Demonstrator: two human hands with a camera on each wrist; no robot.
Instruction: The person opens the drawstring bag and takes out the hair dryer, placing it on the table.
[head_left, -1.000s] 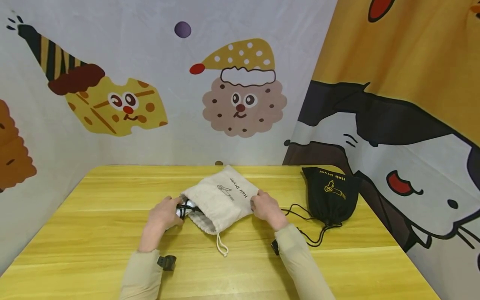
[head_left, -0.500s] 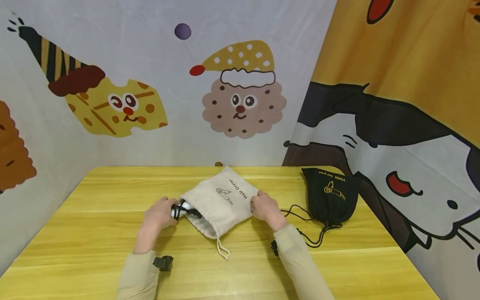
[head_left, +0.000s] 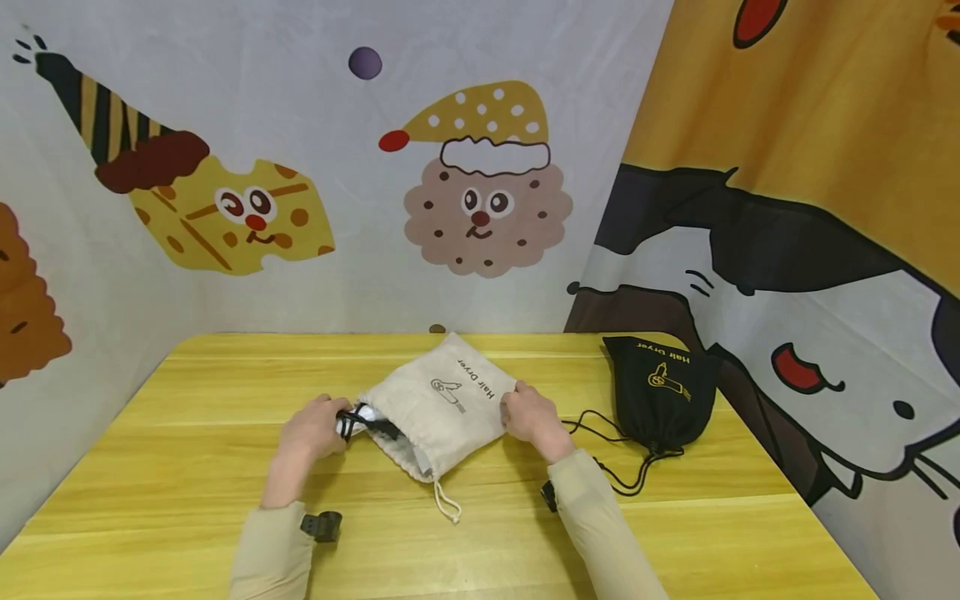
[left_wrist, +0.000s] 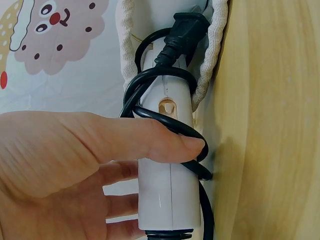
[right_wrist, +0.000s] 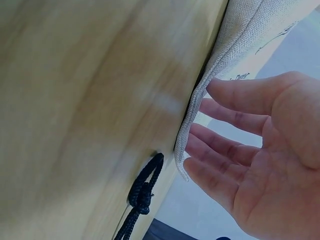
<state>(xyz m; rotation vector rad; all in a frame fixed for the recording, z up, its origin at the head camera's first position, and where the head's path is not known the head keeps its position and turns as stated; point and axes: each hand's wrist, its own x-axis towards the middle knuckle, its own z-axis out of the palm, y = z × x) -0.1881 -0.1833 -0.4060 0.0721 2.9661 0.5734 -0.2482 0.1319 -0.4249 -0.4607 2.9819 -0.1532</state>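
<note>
Left grip (head_left: 311,427) pinching white handle (left_wrist: 170,200), thumb pressed across the black cord (left_wrist: 170,123) looped round it; plug (left_wrist: 186,30) sits at the bag mouth. Handle part out of beige bag (head_left: 442,392), rest of it hidden inside. Right grip (head_left: 530,412) holding the bag's right corner, thumb and fingertips at the seam. Beige bag lies mid-bench, top corner close to the bench's (head_left: 450,558) far edge, mouth gaping toward the near-left corner, "Hair Dryer" print up. Black bag (head_left: 663,392), same wording in yellow, near far-right corner, cords trailing left and toward the near edge.
</note>
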